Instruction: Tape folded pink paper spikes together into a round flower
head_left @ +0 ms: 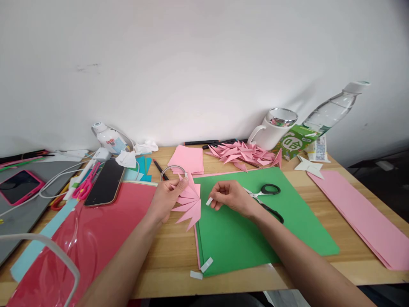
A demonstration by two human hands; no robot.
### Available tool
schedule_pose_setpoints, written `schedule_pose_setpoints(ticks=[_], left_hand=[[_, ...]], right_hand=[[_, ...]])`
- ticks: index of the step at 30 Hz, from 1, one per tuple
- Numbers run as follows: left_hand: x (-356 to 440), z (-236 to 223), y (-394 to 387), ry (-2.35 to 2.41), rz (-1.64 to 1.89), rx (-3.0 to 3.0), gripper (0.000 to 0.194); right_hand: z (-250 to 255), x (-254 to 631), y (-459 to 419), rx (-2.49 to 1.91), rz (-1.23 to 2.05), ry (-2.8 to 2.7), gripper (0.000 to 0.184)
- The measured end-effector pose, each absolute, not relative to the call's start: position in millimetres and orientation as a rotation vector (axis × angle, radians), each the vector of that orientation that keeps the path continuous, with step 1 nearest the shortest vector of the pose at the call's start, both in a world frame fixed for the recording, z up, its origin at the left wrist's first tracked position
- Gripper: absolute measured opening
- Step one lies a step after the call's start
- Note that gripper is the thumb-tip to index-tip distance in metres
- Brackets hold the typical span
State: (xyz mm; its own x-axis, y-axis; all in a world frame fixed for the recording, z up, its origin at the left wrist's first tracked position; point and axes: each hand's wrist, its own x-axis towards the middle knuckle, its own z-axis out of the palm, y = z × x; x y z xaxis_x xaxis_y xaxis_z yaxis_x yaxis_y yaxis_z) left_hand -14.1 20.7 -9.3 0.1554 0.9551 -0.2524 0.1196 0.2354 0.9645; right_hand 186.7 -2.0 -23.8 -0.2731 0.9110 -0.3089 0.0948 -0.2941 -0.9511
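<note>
My left hand (168, 197) pinches a fan of folded pink paper points (191, 200) by its upper left part. Just above these fingers a thin pale ring (172, 166) shows, partly hidden by the hand; whether it is held I cannot tell. To the right, my right hand (228, 195) is closed, with a short white strip (209, 201) between thumb and finger. It is over a stack of green sheets (243, 238), apart from the pink fan. Black-handled scissors (270, 190) lie on the green sheets, partly behind my right wrist.
Folded pink pieces (246, 152) are heaped beside a white mug (273, 130). Pink squares (187, 158) lie left of them. A bottle (334, 108) leans at the right, above long pink sheets (361, 217). A phone (105, 183) and pink scissors (87, 183) lie left.
</note>
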Motion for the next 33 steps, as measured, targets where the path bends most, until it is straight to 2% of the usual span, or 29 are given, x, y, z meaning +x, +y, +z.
schedule_pose_setpoints(ticks=[4,10,14,17,20,21,23,30,33], left_hand=[[-14,-10,22,1.246,0.884,1.051,0.054],[-10,5,21,1.227,0.888,0.872,0.053],[-9,11,20,1.208,0.897,0.801,0.053],[-10,10,20,1.190,0.903,0.789,0.052],[-11,7,20,1.187,0.890,0.780,0.051],[-11,6,20,1.187,0.886,0.783,0.051],[-10,4,20,1.178,0.884,0.796,0.050],[-11,-1,21,1.168,0.883,0.820,0.050],[-13,-2,21,1.152,0.878,0.836,0.050]], right_hand=[[-18,191,-3,-1.249,1.617,-1.288,0.025],[-17,193,-14,-0.925,2.103,-1.551,0.031],[-15,190,-16,-0.927,1.704,-1.840,0.021],[-20,194,-7,-1.188,1.263,-1.766,0.019],[-31,211,6,-1.612,0.297,-1.552,0.017],[-36,218,10,-1.710,0.076,-1.504,0.018],[-43,231,17,-1.880,-0.157,-1.479,0.019],[-49,240,24,-2.101,0.031,-1.536,0.019],[-42,239,21,-2.014,0.285,-1.413,0.016]])
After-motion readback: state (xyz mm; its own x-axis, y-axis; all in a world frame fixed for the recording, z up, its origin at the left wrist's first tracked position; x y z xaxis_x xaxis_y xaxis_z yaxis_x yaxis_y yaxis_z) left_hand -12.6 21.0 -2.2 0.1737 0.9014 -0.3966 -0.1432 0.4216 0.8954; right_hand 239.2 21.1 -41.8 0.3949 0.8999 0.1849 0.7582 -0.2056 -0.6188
